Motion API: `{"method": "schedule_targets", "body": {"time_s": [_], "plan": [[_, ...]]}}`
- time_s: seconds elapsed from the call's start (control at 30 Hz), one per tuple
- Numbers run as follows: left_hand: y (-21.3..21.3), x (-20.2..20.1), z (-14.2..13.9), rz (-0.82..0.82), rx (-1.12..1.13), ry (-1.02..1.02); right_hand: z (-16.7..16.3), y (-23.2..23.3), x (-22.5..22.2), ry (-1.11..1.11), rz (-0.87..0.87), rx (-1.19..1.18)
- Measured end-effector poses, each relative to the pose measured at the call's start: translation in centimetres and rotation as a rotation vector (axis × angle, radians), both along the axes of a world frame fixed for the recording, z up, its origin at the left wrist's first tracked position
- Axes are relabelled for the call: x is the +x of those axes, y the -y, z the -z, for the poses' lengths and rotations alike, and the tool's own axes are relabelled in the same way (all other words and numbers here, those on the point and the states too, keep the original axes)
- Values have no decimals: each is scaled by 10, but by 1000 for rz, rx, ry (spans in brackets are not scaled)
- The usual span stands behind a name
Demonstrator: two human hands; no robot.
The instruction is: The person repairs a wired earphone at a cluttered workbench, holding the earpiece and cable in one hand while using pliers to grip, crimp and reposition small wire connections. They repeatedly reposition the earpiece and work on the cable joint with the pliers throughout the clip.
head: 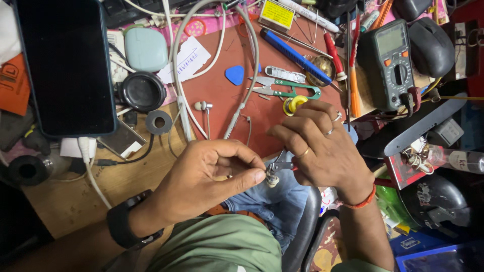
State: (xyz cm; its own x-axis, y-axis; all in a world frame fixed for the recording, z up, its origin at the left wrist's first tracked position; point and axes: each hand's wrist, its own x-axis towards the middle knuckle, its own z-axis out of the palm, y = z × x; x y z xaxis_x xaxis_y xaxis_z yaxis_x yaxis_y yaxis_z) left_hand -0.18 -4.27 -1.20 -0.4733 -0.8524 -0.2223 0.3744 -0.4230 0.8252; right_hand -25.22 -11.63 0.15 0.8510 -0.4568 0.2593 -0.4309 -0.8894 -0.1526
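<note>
The left hand (212, 168) pinches a small earbud piece (272, 179) between thumb and forefinger, just off the red mat's (227, 103) near edge. The right hand (317, 151) grips small pliers (280, 165) against it; clutter crowds 3 sides.

We see a dark phone (65, 65) at the upper left of the worktop (60, 196), green-handled snips (282, 89) and a blue pick (235, 74) on the red mat (222, 95) at centre, and a multimeter (390, 63) beside a black mouse (431, 46) at the upper right.
</note>
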Motion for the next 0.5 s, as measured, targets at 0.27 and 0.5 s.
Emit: {"method": "schedule_targets", "body": {"time_s": [0.27, 0.5], "plan": [[1, 2, -1, 67, 54, -18, 2, 3, 1, 44, -54, -58], [2, 2, -2, 80, 40, -16, 6, 1, 0, 57, -55, -37]]}}
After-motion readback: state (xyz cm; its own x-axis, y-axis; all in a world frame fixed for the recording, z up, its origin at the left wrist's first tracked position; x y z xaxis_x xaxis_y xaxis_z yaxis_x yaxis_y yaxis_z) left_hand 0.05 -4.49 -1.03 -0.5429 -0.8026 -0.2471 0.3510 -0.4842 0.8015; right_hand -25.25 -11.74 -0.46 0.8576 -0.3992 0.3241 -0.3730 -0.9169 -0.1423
